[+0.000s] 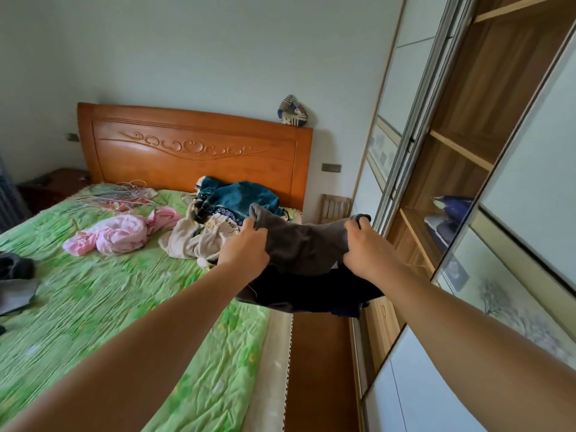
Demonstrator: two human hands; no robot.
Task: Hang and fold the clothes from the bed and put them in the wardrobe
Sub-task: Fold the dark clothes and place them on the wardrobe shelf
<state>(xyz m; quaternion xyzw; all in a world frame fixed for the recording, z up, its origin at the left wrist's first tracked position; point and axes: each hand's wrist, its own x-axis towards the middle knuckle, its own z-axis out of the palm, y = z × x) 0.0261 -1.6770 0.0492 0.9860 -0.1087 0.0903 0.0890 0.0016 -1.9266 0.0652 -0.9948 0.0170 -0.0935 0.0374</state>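
- Green-sheeted bed (103, 307) fills nine o'clock; the open wardrobe (467, 88) stands at three.
- Dark garment (305, 247) hangs at centre over the bed's edge, apparently being spread for folding.
- Left hand (246, 247) and right hand (364, 247) each clutch its top edge, fingers curled.
- Next move calls for squaring it flat.
- Garment type is unclear; its lower part bunches in shadow.

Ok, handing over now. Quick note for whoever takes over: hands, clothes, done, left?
Left hand and right hand each grip the dark grey garment, held up above the bed at its wardrobe-side edge.
On the bed: pink garment, beige garment, teal garment, grey clothes at the left edge, hangers near the headboard.
Done: blue cloth lies on a wardrobe shelf.
Left: the held garment and everything on the bed.
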